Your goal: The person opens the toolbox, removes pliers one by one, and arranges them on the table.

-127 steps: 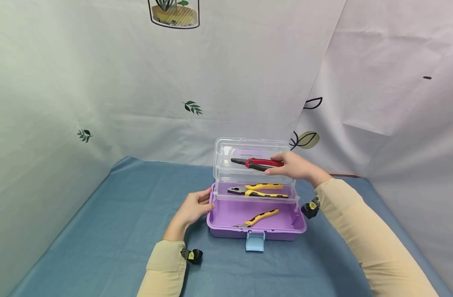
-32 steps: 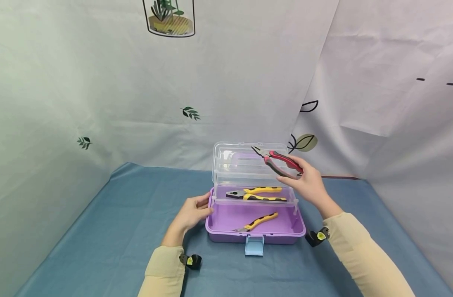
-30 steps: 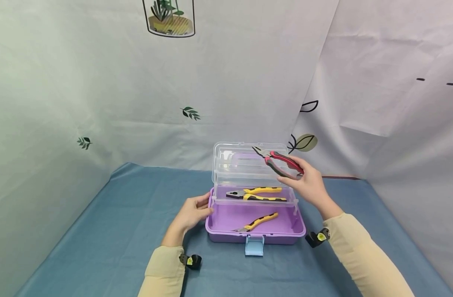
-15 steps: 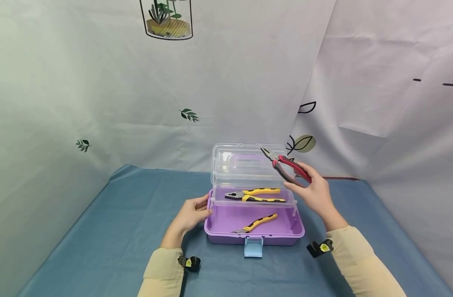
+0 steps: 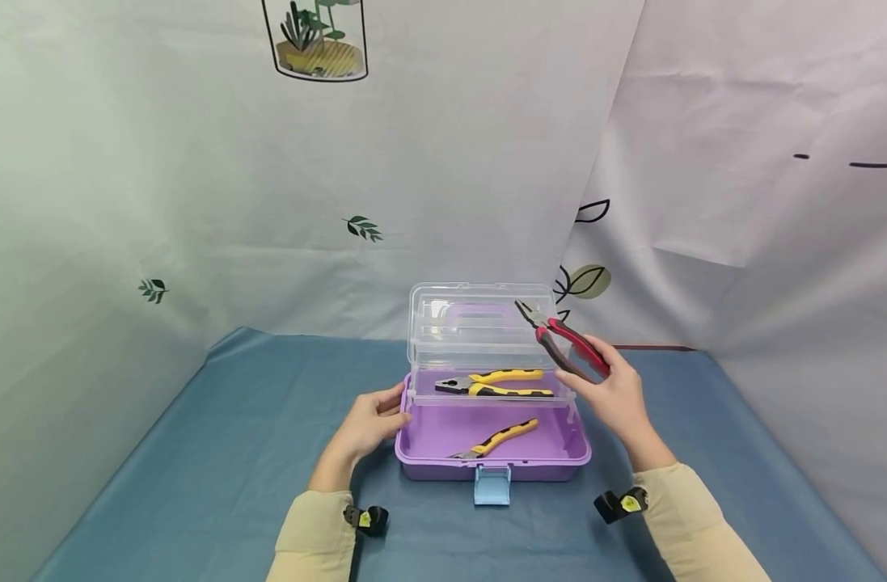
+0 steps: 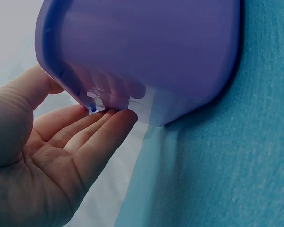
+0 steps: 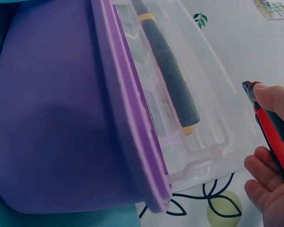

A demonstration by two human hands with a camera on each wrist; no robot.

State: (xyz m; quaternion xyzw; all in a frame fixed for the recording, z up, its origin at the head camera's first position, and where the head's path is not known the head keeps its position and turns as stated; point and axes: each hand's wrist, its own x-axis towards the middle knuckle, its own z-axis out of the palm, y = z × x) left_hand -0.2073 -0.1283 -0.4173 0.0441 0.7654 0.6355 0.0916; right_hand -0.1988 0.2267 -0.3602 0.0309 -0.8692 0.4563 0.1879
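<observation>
A purple toolbox [image 5: 443,470] stands on the cloth with its clear lid [image 5: 479,333] raised. My left hand [image 5: 366,424] holds its left side; in the left wrist view the thumb is at the rim and the fingertips [image 6: 125,118] touch the outer wall. My right hand [image 5: 618,396] grips red-and-black pliers [image 5: 580,343] by the spread handles, above the box's right side, nose pointing up and left. Larger yellow-and-black pliers [image 5: 507,375] lie in the clear upper tray. Smaller yellow-handled pliers [image 5: 512,433] lie on the purple floor of the box.
A light blue latch [image 5: 492,487] hangs down at the box's front. Blue cloth [image 5: 268,453] covers the table around it. A pale patterned curtain [image 5: 472,162] rises behind and at both sides.
My right hand has moved right and lower with the red-and-black pliers, which have turned from nearly level to nose up, with handles spread wider. My left hand stays on the toolbox.
</observation>
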